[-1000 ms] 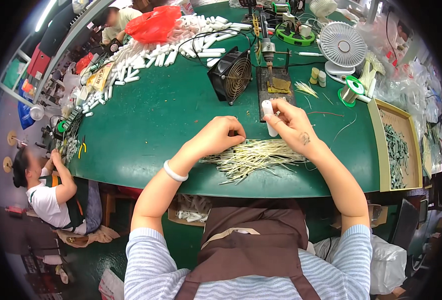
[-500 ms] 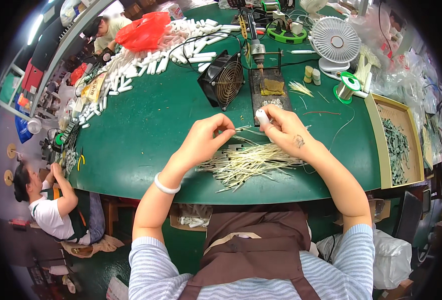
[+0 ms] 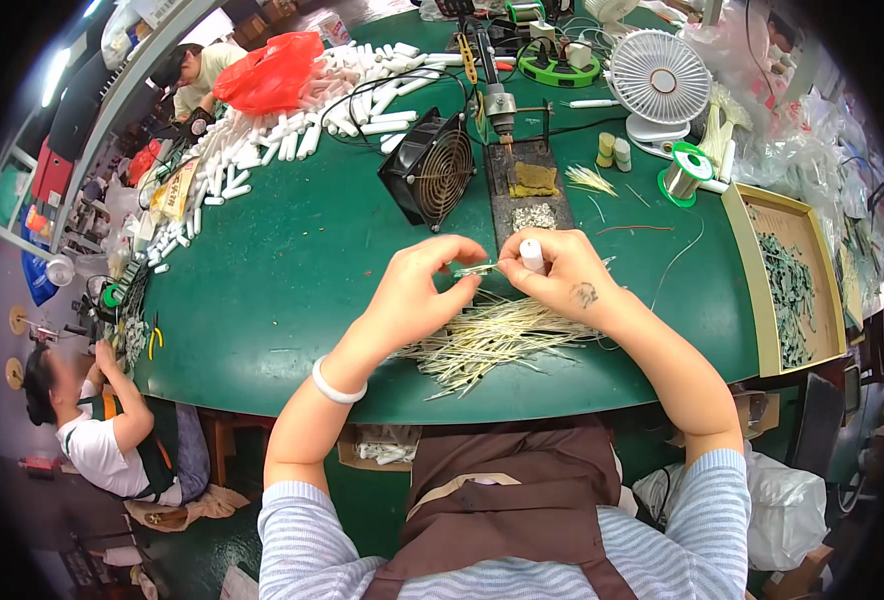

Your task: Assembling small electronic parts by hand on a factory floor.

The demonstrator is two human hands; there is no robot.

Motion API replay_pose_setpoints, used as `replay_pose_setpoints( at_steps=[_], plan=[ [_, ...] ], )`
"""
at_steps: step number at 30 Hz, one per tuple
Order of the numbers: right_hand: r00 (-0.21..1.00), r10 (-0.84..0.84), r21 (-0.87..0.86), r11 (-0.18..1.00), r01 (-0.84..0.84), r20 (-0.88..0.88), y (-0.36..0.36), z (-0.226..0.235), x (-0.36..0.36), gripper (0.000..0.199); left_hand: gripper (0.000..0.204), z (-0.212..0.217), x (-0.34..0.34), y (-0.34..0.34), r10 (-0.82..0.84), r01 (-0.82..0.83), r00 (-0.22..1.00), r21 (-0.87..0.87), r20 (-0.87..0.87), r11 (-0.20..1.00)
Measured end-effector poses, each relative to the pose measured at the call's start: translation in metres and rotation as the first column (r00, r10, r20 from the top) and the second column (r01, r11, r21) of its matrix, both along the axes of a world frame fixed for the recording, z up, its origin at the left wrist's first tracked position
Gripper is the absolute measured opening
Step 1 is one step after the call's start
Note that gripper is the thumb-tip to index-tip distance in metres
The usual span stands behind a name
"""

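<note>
Above the near middle of the table, my left hand (image 3: 430, 285) curls its thumb and fingers around a slim green circuit board (image 3: 475, 270) with pale wires. My right hand (image 3: 567, 278) grips a short white plastic tube (image 3: 532, 254), held upright between its fingers. The right thumb and fingertip also meet the board's right end. Beneath both hands lies a loose pile of thin cream-coloured wires (image 3: 492, 345) with small dark pieces among them. Some of the pile is hidden by my hands.
A soldering iron (image 3: 500, 105) hangs over a stand with a yellow sponge (image 3: 534, 180). Beside it are a black fan (image 3: 432, 172), a solder spool (image 3: 684, 175) and a white fan (image 3: 660, 75). A box of circuit boards (image 3: 787, 285) stands right; white tubes (image 3: 307, 135) heap far left. Two people work leftward.
My hands have come closer together, and the green board now shows between them. The white tube has turned more upright in my right hand. The view has shifted slightly.
</note>
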State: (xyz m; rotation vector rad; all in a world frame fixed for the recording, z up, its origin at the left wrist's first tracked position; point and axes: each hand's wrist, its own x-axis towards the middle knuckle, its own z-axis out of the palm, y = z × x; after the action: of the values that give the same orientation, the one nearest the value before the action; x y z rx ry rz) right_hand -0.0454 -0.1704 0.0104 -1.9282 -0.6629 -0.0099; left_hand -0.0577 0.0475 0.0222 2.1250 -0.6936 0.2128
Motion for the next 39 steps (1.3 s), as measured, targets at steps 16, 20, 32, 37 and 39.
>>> replay_pose_setpoints(
  at_steps=[16, 20, 32, 37, 39],
  plan=[
    [0.984, -0.120, -0.026, 0.993, 0.118, -0.132, -0.020, -0.003, 0.018, 0.025, 0.011, -0.015, 0.026, -0.015, -0.203, -0.055, 0.817, -0.423, -0.540, 0.904],
    [0.985, -0.058, -0.070, 0.996, 0.047, -0.164, -0.018, -0.002, 0.017, 0.024, 0.011, -0.017, 0.029, -0.013, -0.218, -0.116, 0.793, -0.492, -0.569, 0.863],
    [0.950, -0.030, 0.128, 0.989, 0.073, -0.310, -0.011, -0.008, 0.014, 0.011, 0.015, -0.024, 0.026, -0.023, -0.176, -0.153, 0.816, -0.498, -0.551, 0.854],
    [0.961, -0.037, 0.133, 0.988, 0.076, -0.274, -0.012, -0.008, 0.014, 0.010, 0.013, -0.021, 0.024, -0.026, -0.196, -0.124, 0.808, -0.487, -0.555, 0.864],
    [0.961, -0.033, 0.143, 0.987, 0.075, -0.275, -0.013, -0.006, 0.013, 0.010, 0.012, -0.020, 0.025, -0.027, -0.212, -0.123, 0.805, -0.505, -0.555, 0.854]
  ],
)
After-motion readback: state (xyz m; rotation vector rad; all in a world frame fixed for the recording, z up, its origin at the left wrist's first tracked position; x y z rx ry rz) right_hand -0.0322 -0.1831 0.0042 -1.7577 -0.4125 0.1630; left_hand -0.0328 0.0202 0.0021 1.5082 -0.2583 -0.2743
